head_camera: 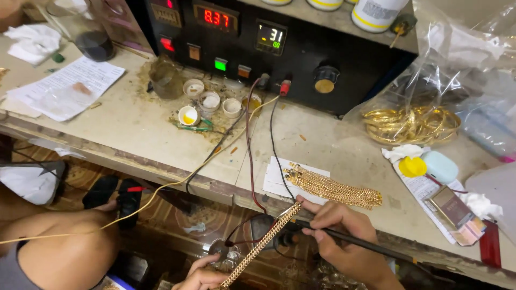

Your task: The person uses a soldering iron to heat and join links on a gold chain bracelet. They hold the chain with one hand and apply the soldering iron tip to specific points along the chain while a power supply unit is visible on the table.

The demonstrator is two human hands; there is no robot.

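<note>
The right hand [338, 236] gripped a slim black pen-shaped probe [365, 244] against a woven gold-coloured metal chain [263, 243]; the left hand [201, 276] pinched its lower end.

A stained, pale workbench [134, 115] spans the frame. On it: papers [64, 88] upper left, small paint cups [209, 102] centre, gold chains [333, 189] on white card [277, 180], bagged gold bangles [411, 124] right.
</note>
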